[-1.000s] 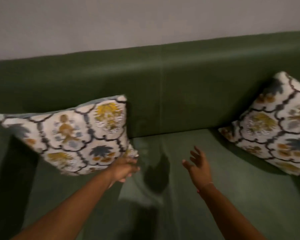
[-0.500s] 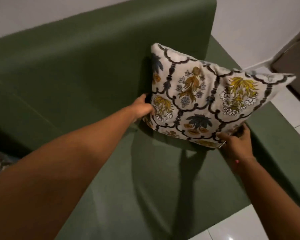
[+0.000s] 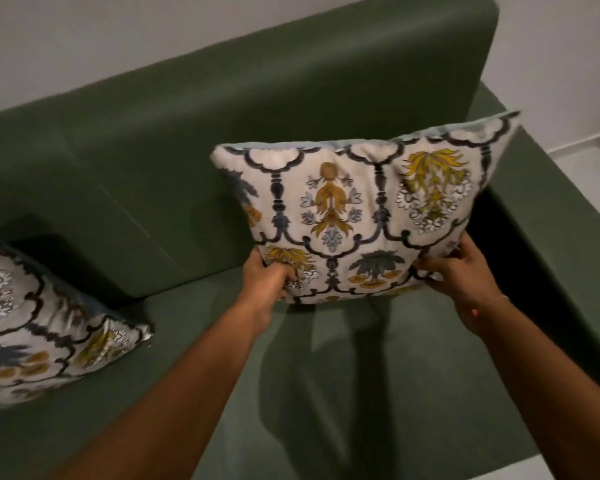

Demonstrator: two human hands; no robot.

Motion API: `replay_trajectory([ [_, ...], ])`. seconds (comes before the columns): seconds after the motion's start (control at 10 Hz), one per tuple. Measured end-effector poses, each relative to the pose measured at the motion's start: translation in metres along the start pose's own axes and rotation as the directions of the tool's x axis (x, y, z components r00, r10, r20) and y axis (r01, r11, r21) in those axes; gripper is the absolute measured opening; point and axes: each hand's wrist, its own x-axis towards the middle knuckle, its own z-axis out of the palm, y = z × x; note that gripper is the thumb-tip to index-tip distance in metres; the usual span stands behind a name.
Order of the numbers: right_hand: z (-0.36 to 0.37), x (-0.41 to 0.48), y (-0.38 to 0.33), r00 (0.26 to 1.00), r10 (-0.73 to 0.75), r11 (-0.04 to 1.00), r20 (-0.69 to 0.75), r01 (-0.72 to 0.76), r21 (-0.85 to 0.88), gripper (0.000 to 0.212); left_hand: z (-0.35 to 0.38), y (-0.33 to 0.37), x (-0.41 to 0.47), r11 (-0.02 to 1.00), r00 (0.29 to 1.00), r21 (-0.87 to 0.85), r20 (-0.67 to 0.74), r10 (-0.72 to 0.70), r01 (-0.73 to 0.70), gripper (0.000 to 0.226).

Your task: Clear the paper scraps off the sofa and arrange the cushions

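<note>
Your left hand (image 3: 269, 278) and right hand (image 3: 459, 268) each grip a bottom corner of the cream floral-print square cushion (image 3: 364, 213); it stands upright against the green sofa (image 3: 222, 161) back. A matching cushion (image 3: 39, 327) lies tilted at your left.

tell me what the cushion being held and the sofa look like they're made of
Held cushion: seemingly woven cloth, matte, with a printed floral pattern; it puckers softly where both hands grip its lower corners, so a soft filling seems likely. Sofa: green, smooth, with a faint sheen and one straight seam; it could be faux leather or a tight fabric, the blur leaves that open.

Both hands (image 3: 361, 278) on upright cushion (image 3: 361, 209)
</note>
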Motion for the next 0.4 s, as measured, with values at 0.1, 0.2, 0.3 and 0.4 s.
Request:
replay_trajectory([
  [0.1, 0.044, 0.007, 0.004, 0.997, -0.001, 1.0, 0.079, 0.003, -0.026, 0.066, -0.029, -0.013, 0.003, 0.997, 0.992, -0.071, -0.127, -0.015, 0.006, 0.045],
  [0.2, 0.07, 0.011, 0.008, 0.997, 0.006, 0.999, 0.072, -0.003, -0.047, 0.068, -0.038, -0.018, 0.011, 0.995, 0.992, -0.095, -0.124, -0.027, 0.015, 0.052],
  [0.3, 0.077, 0.005, 0.006, 0.999, 0.011, 0.996, 0.041, -0.007, -0.091, 0.073, -0.041, -0.019, 0.019, 0.994, 0.997, -0.111, -0.076, -0.009, 0.001, 0.066],
  [0.4, 0.079, -0.019, 0.006, 0.99, -0.061, 0.988, -0.128, 0.041, -0.152, 0.084, -0.057, -0.029, 0.014, 0.999, 0.997, -0.021, -0.077, 0.029, -0.031, 0.086],
])
